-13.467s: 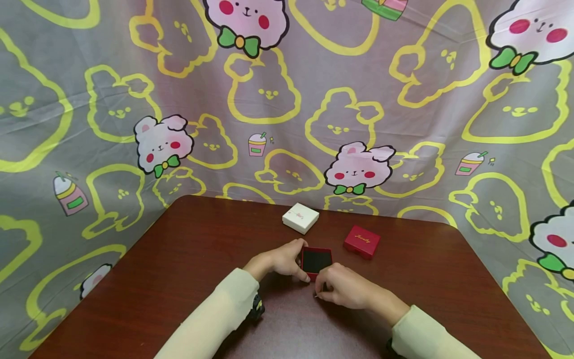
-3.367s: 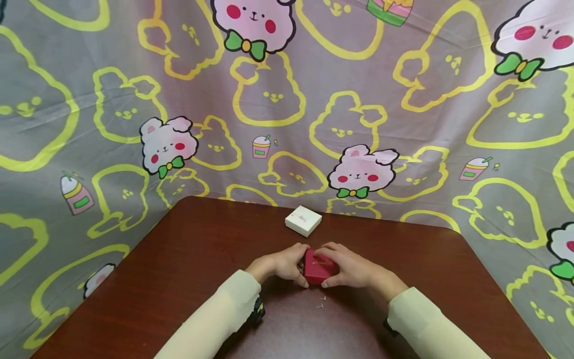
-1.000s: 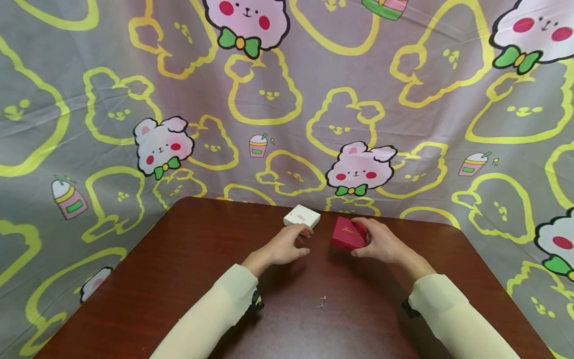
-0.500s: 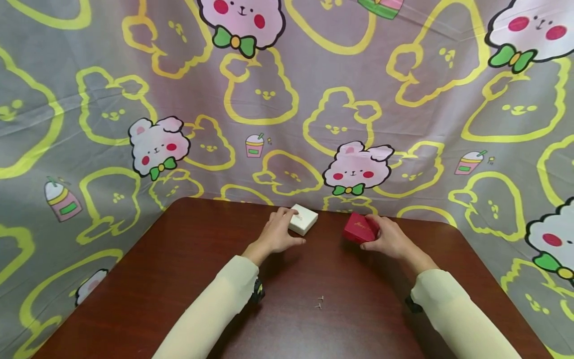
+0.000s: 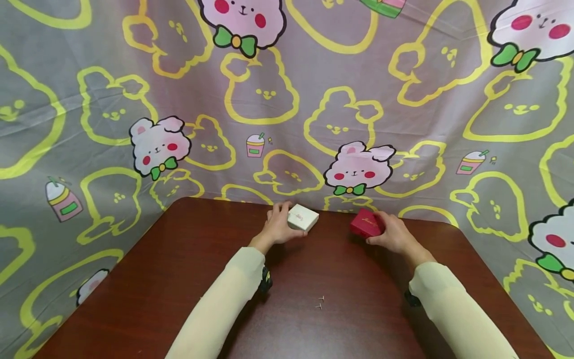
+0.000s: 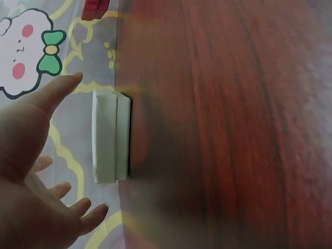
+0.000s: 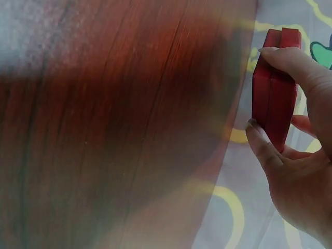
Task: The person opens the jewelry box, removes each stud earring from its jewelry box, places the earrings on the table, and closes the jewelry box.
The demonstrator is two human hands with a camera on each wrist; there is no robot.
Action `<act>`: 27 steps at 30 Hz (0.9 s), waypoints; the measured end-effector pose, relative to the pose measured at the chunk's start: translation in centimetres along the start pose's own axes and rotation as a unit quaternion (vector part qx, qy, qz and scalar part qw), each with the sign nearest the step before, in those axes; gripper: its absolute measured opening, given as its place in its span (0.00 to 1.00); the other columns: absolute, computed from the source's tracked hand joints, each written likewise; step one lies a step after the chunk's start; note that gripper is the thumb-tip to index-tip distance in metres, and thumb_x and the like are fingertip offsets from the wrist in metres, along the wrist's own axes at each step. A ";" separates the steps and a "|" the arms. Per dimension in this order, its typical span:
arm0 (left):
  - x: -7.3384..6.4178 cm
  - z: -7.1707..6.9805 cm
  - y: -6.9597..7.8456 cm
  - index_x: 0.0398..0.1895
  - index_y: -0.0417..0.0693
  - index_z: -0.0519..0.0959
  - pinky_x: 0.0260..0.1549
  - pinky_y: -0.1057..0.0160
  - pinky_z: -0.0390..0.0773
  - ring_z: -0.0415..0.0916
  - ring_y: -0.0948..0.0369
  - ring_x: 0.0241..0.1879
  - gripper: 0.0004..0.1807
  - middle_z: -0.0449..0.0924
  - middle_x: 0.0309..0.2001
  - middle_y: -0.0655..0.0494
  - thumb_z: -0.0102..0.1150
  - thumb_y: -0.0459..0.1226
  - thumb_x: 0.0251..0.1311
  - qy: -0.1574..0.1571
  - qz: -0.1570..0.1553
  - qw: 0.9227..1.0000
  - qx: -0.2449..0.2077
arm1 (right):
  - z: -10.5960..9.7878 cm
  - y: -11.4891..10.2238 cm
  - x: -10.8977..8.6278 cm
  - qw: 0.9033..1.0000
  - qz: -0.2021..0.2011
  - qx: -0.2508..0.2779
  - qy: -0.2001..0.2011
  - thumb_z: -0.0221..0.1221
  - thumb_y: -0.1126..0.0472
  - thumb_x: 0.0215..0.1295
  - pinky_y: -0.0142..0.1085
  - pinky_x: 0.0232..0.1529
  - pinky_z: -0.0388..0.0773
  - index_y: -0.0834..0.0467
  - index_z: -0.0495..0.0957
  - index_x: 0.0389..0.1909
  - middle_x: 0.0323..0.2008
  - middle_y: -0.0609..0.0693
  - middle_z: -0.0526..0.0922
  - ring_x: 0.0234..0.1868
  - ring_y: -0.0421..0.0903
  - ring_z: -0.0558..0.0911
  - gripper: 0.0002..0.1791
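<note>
White box (image 5: 303,217) sits on the far part of the table (image 5: 188,249), just right of the left hand (image 5: 279,225), the nearer of the two. That hand is spread about the box's left side, thumb toward the near corner; left wrist view shows a gap, no grip. Top looks roughly square, so no clear long axis. Right hand (image 5: 394,234) grips the red box (image 5: 366,224) from its right; can't tell if it touches the table. Two small pins (image 5: 320,306) lie nearer, well apart from both hands.
</note>
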State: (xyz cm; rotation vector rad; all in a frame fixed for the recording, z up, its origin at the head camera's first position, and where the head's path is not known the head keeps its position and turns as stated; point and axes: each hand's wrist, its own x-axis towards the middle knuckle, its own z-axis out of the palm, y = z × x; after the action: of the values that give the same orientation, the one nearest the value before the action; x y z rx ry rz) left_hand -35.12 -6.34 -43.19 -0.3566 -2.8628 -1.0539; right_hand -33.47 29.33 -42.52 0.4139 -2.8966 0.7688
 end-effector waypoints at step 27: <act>2.3 3.5 0.4 0.75 0.42 0.56 0.58 0.43 0.72 0.63 0.40 0.62 0.57 0.60 0.65 0.35 0.82 0.47 0.46 0.038 -0.096 0.994 -0.028 | 1.1 3.2 0.2 0.996 0.082 -0.015 -0.018 0.76 0.51 0.51 0.59 0.53 0.76 0.73 0.62 0.67 0.55 0.73 0.73 0.54 0.68 0.71 0.50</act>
State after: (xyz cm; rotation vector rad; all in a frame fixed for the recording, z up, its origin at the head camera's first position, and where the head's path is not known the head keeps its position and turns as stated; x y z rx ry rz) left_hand -37.18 -3.33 -45.28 -0.0442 -2.8486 -1.1525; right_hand -34.59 31.39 -44.94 0.1892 -3.0003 0.7456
